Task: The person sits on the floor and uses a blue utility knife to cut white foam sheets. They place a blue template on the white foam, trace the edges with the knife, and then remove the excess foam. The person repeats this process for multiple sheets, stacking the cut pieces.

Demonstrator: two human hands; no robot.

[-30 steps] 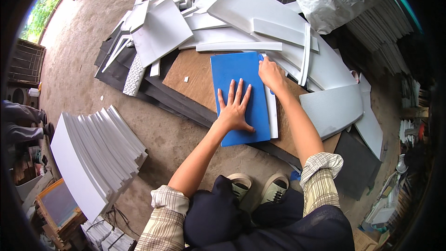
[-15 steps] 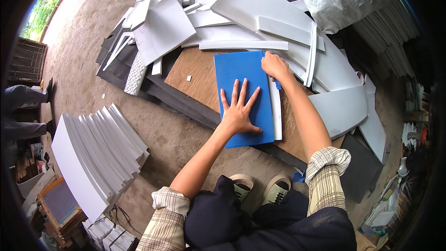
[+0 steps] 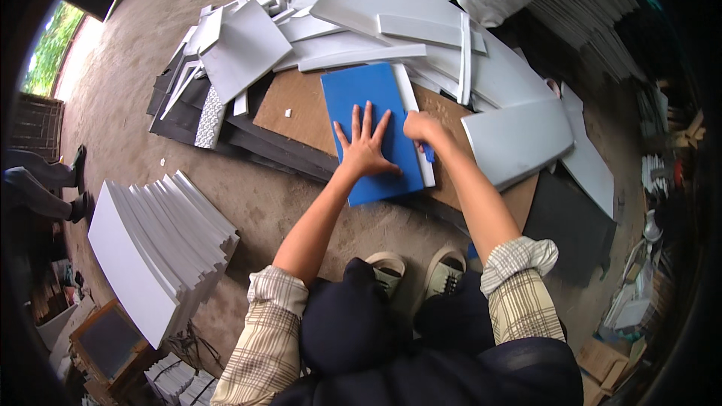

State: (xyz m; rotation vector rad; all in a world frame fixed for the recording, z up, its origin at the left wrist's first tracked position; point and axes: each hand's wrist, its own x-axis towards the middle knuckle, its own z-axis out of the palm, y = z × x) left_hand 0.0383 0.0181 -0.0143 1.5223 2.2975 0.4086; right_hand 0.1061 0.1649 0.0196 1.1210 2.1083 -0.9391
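The left hand [image 3: 365, 152] lies splayed palm-down, the right hand [image 3: 426, 131] curled closed.

A flat panel [image 3: 359, 89] lies under the person's left hand [image 3: 365, 154].
The panel lies on a board [image 3: 293, 109], over an under-sheet [image 3: 404, 83] that juts from its right edge, where the right hand [image 3: 426, 130] is. Beyond the panel is a pile of loose pieces [image 3: 376, 0]; right of it, another sheet [image 3: 519, 139]; left and nearer, a stack of sheets [image 3: 135, 256] on the floor [image 3: 173, 162]; nearer still, the shoes [image 3: 442, 280].
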